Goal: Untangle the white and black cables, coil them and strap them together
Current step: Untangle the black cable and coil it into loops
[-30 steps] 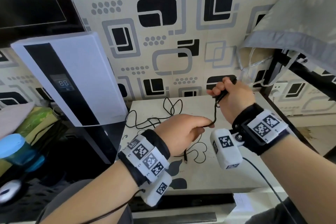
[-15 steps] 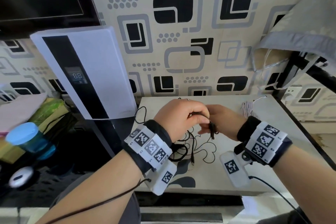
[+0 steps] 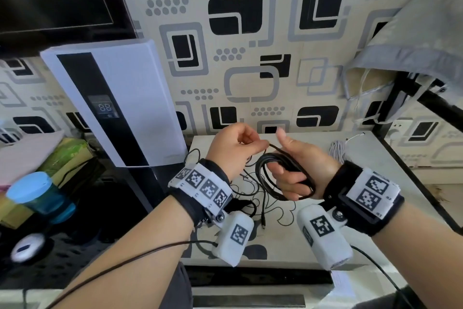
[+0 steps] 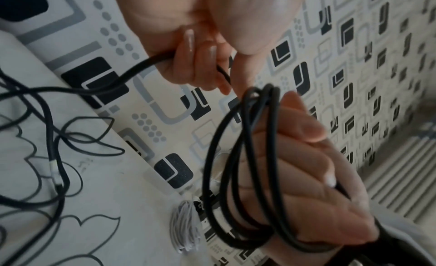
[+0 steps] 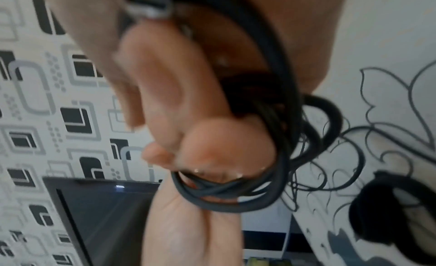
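Right hand, thumb up and fingers curled, holds several loops of the black cable wound around its fingers, above the counter. Left hand pinches the same cable's free run just beside the coil. The cable is thin, matte and round; its loose remainder lies tangled on the counter below. The white cable lies bundled on the counter near the wall, apart from both hands.
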A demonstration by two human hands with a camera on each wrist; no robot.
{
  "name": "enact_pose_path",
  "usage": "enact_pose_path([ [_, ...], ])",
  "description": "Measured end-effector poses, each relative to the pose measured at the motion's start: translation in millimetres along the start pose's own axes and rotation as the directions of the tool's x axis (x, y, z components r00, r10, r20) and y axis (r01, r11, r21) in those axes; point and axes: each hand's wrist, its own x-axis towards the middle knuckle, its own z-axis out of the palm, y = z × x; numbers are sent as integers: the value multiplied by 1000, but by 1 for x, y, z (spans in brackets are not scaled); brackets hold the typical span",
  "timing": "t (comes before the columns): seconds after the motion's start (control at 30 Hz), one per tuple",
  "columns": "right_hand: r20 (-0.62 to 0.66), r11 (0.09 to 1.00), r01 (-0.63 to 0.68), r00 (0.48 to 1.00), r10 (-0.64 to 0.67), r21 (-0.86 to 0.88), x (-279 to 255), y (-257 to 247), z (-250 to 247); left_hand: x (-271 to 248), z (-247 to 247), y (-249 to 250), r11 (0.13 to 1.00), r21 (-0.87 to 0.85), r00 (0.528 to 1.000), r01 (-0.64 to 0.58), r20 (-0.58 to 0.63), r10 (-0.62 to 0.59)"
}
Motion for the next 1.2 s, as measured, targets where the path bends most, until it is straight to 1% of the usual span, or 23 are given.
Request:
enact_pose_path([
  [0.07,80,994,46,995,-54,98,-2,-1,1,2,1,-3,996,-73,999,45,30,-43],
  [0.13,95,980,93,989,-111,179,-5,-2,0,2,3,-4,989,-133,996,70,60,-63],
  [0.23,28,963,147,987,-157,225,-8,-4,-2,-3,5,0,983,-175,998,53,47,-46],
  [0.3,-23,960,171,985,-170,224,-11,-6,-2,-9,7,4,980,-196,999,-7,32,14],
  [0.33,-43,957,181,984,-176,225,-13,-7,-2,-13,8,7,974,-225,998,-34,41,44],
  [0.4,-85,956,205,978,-191,211,-15,-11,-2,-18,10,9,965,-256,992,-55,98,82],
  [0.43,-97,955,215,975,-198,204,-16,-12,-2,-18,12,9,972,-230,988,-54,127,85],
  [0.5,-78,951,225,974,-213,210,-17,-15,-3,-18,16,9,987,-155,984,-40,163,65],
  [0.6,-48,953,240,971,-235,185,-18,-15,-5,-15,19,7,991,-127,987,-41,152,60],
  [0.67,-84,957,253,966,-243,142,-18,-16,-7,-14,17,8,995,-76,989,-70,121,79],
  [0.73,-163,960,261,956,-242,105,-17,-17,-4,-12,16,8,994,-37,989,-100,106,104],
  [0.83,-317,965,241,928,-197,107,-14,-16,2,-13,17,6,988,49,986,-144,93,139],
  [0.9,-413,966,237,894,-175,104,-10,-15,7,-14,19,6,981,98,984,-168,71,161],
  [0.93,-457,966,239,873,-171,96,-8,-14,10,-14,21,7,981,95,984,-170,62,164],
  [1.0,-534,968,246,825,-183,49,-5,-14,15,-15,24,7,987,42,987,-156,50,153],
  [1.07,-584,966,256,779,-228,-35,-4,-14,19,-15,28,6,992,-31,992,-119,47,121],
  [1.13,-586,955,287,763,-273,-71,-4,-12,21,-15,30,4,990,-116,995,-77,47,83],
  [1.2,-565,944,322,767,-305,-72,-4,-11,23,-16,30,4,979,-203,998,-29,56,41],
])
